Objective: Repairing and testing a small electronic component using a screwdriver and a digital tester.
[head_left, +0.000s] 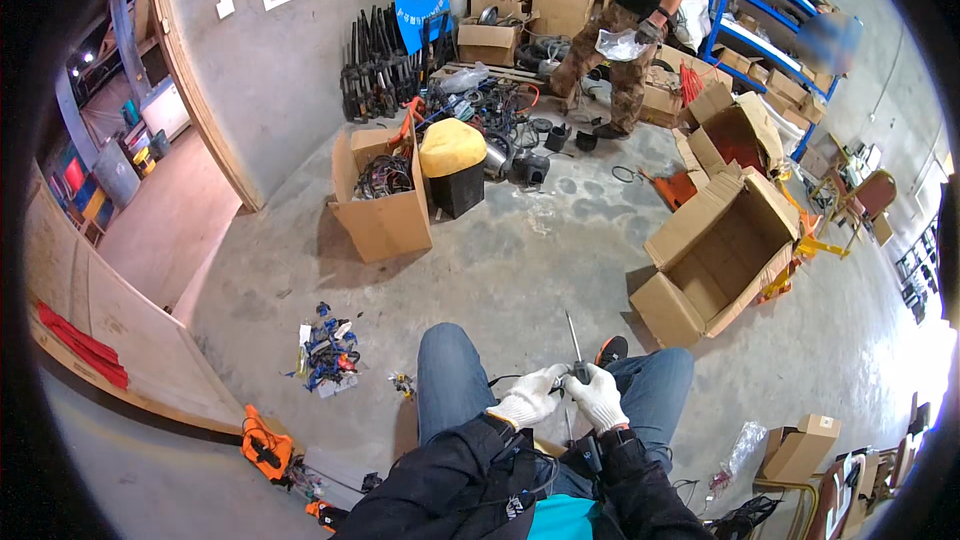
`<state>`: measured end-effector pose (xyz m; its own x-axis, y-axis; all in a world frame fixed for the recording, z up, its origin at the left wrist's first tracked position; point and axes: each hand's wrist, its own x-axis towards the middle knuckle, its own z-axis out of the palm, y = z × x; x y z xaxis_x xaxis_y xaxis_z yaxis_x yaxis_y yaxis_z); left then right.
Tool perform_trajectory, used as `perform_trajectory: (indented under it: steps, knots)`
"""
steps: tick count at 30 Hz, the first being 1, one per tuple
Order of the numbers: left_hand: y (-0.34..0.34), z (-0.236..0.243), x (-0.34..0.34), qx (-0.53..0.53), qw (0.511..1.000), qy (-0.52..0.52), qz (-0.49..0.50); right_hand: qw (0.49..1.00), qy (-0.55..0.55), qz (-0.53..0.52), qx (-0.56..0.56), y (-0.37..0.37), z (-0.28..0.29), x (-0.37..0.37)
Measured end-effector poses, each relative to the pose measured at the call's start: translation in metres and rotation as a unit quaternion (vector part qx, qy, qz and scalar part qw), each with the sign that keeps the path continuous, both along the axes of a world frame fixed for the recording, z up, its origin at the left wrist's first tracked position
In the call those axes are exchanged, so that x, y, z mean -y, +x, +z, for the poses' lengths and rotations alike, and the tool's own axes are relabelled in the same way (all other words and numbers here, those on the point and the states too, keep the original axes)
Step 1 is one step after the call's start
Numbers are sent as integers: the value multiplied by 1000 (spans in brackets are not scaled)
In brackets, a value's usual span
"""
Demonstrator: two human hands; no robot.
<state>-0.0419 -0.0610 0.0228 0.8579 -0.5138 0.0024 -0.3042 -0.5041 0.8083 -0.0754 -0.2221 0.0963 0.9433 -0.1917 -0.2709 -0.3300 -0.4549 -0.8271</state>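
Observation:
I sit low with both hands, in white knit gloves, between my bent knees. My right hand (598,402) is closed on a screwdriver (571,338) with a dark handle, its thin metal shaft pointing up and away from me. My left hand (530,398) is closed right beside it on a small dark piece, mostly hidden by the fingers, with a black cable near it. Past my left knee, a pile of small blue and black parts (330,348) lies on the concrete floor, with a few smaller bits (403,384) closer to the knee.
A person (630,60) stands at the back holding something pale, among boxes and black gear. Open cartons (380,225) (720,260) and a yellow-topped black bin (455,190) stand ahead. A doorway (190,220) is left, blue shelving (760,40) back right, a small box (800,445) near right.

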Motion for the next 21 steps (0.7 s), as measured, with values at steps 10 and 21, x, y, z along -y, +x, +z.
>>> perform_trajectory:
  steps: [10, 21]
  knots:
    - [3, -31, 10, 8, 986, -163, -38, 996, 80, 26, 38, -1, -16, 5]
    - [1, -27, 6, -38, 997, -61, -37, 993, 39, 79, 74, 11, -76, 35]
